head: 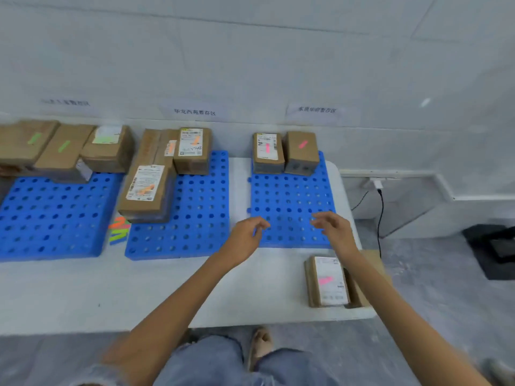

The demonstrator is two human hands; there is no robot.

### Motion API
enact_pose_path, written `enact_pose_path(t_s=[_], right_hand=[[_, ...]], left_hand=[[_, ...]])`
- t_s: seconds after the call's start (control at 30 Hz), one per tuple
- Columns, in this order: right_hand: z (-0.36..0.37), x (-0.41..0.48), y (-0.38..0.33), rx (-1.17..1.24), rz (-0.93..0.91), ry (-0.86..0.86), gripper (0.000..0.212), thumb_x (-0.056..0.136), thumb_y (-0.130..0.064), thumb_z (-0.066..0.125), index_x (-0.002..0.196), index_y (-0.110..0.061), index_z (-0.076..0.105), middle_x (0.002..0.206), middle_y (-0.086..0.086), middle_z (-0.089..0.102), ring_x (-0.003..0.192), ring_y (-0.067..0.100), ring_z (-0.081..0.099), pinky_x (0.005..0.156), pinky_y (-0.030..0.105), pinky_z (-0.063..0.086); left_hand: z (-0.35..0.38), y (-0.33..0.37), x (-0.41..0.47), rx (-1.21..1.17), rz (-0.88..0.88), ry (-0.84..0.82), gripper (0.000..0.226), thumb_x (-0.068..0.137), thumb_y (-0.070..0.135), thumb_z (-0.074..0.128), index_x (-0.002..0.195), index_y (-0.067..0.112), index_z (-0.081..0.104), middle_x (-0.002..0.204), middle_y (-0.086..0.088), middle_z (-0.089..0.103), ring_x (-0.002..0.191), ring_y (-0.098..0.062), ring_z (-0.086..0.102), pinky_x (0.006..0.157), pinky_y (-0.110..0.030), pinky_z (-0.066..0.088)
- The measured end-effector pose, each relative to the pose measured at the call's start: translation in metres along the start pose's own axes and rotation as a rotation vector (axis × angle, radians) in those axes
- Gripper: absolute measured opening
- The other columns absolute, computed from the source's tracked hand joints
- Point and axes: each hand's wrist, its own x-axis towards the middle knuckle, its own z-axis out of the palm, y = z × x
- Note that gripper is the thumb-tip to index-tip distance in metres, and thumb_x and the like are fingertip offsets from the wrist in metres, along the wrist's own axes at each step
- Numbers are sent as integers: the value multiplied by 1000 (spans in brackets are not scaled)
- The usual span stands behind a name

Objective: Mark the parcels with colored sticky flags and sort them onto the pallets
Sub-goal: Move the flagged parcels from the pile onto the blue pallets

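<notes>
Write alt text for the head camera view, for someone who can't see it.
The left hand and right hand, both empty, hover over the right blue pallet, which holds two pink-flagged parcels at its back. A third pink-flagged parcel lies on the white table nearby.

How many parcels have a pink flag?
3. Left parcel and right parcel sit side by side at the back of the right pallet; third parcel lies on the table. Any underneath would be hidden.

Left hand (245,235), right hand (335,229) over blue pallet (289,192)
</notes>
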Motion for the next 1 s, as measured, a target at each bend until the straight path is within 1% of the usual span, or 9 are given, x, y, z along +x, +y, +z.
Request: enact_pose_path(t_s=[0.07, 0.23, 0.33, 0.4, 0.47, 0.6, 0.8, 0.87, 1.0], right_hand=[[-42, -9, 31, -18, 87, 46, 16, 94, -7, 50, 95, -12, 66, 86, 7, 69, 82, 18, 64, 77, 24, 48], [-69, -37, 100, -265, 282, -89, 20, 93, -3, 46, 103, -8, 63, 105, 10, 61, 89, 19, 55, 61, 11, 41], [-61, -48, 118, -493, 245, -161, 25, 93, -3, 44, 112, -5, 59, 108, 7, 54, 73, 12, 54, 53, 9, 39], [-57, -49, 124, -564, 164, -160, 24, 92, -3, 47, 112, -5, 59, 113, 10, 54, 89, 19, 58, 73, 10, 42], [-56, -47, 127, -625, 122, -175, 24, 91, -3, 48, 113, -4, 59, 120, 14, 52, 110, 26, 53, 94, 24, 38], [-54, -47, 134, -719, 176, -217, 31, 89, -3, 47, 118, -4, 55, 125, 14, 46, 112, 29, 49, 98, 30, 36], [-40, -55, 133, -543, 222, -187, 33, 86, 6, 47, 117, -1, 56, 118, 12, 56, 104, 21, 53, 81, 16, 35], [-32, -58, 132, -486, 207, -159, 33, 85, 9, 47, 115, -1, 57, 118, 13, 58, 112, 24, 53, 89, 18, 37], [-21, -56, 108, -380, 87, -92, 33, 85, 9, 48, 113, -6, 59, 113, 6, 58, 107, 17, 53, 90, 19, 40]], left_hand=[[44, 13, -1, 8, -6, -115, 24, 97, 4, 43, 112, 6, 61, 117, -4, 62, 111, -13, 55, 92, -12, 37], [129, 14, -2, 112, -105, -330, 26, 96, 8, 42, 118, 8, 56, 122, -9, 56, 107, -19, 54, 91, -25, 44], [153, 15, 0, 168, -157, -386, 29, 96, 9, 42, 122, 10, 54, 128, -9, 54, 114, -22, 53, 94, -27, 44], [160, 15, 3, 190, -175, -387, 29, 96, 9, 42, 123, 11, 54, 128, -9, 54, 115, -22, 53, 94, -26, 44], [163, 14, 7, 197, -190, -387, 29, 96, 10, 43, 123, 12, 54, 129, -9, 54, 116, -22, 53, 94, -27, 44], [167, 11, 9, 162, -233, -404, 31, 95, 8, 42, 125, 11, 52, 132, -11, 52, 118, -23, 51, 93, -25, 42], [175, 2, -4, 109, -315, -567, 49, 90, 2, 48, 137, 13, 40, 134, -12, 52, 115, -26, 55, 92, -31, 50], [174, 0, -9, 61, -349, -541, 50, 88, -1, 47, 135, 14, 40, 129, -14, 54, 109, -25, 57, 85, -35, 55], [153, 0, -9, 46, -309, -402, 46, 89, 1, 48, 132, 15, 44, 122, -11, 55, 94, -16, 57, 71, -23, 52]])
